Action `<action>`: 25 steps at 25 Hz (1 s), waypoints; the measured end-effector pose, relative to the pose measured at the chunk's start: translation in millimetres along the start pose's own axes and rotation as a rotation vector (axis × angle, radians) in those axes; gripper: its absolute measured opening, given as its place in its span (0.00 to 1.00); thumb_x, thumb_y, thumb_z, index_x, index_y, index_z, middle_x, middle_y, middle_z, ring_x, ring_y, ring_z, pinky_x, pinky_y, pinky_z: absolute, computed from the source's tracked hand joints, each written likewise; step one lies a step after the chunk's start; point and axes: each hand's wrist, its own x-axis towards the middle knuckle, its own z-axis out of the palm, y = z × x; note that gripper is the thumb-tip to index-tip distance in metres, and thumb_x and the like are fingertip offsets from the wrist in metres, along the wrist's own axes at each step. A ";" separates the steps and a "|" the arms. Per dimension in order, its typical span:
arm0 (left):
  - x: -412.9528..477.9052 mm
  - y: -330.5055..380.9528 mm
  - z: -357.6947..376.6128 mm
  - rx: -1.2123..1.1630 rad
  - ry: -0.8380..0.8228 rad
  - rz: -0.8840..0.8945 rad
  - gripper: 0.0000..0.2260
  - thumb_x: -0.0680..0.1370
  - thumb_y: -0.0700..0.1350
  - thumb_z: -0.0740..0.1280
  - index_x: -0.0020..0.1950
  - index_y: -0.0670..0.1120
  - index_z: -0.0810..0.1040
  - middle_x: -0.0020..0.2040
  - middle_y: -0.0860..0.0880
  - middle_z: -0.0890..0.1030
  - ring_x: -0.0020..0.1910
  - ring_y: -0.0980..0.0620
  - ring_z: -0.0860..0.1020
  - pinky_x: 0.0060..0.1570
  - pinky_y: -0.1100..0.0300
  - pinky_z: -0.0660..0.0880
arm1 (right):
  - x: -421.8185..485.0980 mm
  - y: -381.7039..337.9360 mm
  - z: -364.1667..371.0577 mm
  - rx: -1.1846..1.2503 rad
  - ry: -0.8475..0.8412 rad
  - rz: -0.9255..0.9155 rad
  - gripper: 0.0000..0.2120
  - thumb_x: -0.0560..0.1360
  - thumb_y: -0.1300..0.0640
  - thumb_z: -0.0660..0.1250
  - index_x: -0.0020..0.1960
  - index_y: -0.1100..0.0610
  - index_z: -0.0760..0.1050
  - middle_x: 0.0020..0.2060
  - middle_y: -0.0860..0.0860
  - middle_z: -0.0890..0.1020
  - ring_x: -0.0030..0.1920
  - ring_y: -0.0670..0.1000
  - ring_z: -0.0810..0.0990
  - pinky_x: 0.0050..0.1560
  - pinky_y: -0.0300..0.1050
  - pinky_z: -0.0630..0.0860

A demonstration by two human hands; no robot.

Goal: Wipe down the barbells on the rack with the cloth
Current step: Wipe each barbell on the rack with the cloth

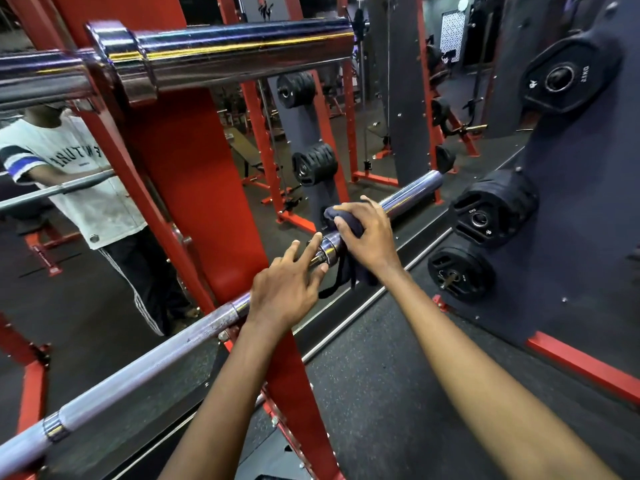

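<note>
right hand (pixel 367 237) grip clamped on dark navy cloth (pixel 333 216), wrapped round sleeve of lower chrome steel barbell (pixel 138 372) for all-round wipe | left hand (pixel 284 292) grip apart, fingers on collar, likely stopping spin | bar racked on red steel rack (pixel 194 185)

A: Bright or dim?
B: Dim. The far room sinks almost to black; the forearms (pixel 467 341) up close are evenly lit.
A: Any glare?
B: White and yellow streaks along the upper bar (pixel 242 46), a paler sheen on the lower bar (pixel 410 195).
A: Sharp?
B: Mostly; the plates (pixel 491 209) at right look soft. Wide lens bows the uprights (pixel 194 168) and bars near the edges.
</note>
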 end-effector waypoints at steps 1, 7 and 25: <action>2.2 0.8 -0.1 0.000 -0.006 -0.005 0.26 0.83 0.64 0.50 0.81 0.65 0.49 0.80 0.49 0.63 0.70 0.44 0.73 0.54 0.49 0.76 | 14.5 3.9 -2.0 -0.045 -0.026 0.063 0.09 0.78 0.48 0.69 0.56 0.46 0.84 0.51 0.42 0.85 0.58 0.50 0.80 0.68 0.53 0.74; 15.5 -0.3 18.7 0.048 0.132 0.182 0.28 0.83 0.59 0.57 0.81 0.48 0.60 0.81 0.45 0.62 0.70 0.46 0.73 0.55 0.52 0.78 | 22.0 7.2 -2.4 -0.172 -0.075 0.112 0.11 0.78 0.42 0.67 0.53 0.46 0.83 0.49 0.43 0.85 0.58 0.51 0.80 0.66 0.52 0.74; 38.0 16.3 9.8 -0.144 -0.013 0.119 0.20 0.83 0.56 0.57 0.71 0.48 0.69 0.65 0.49 0.75 0.63 0.44 0.75 0.50 0.48 0.74 | 2.7 17.3 -5.2 -0.061 0.027 0.080 0.08 0.80 0.48 0.69 0.56 0.49 0.82 0.52 0.43 0.83 0.59 0.50 0.78 0.69 0.50 0.72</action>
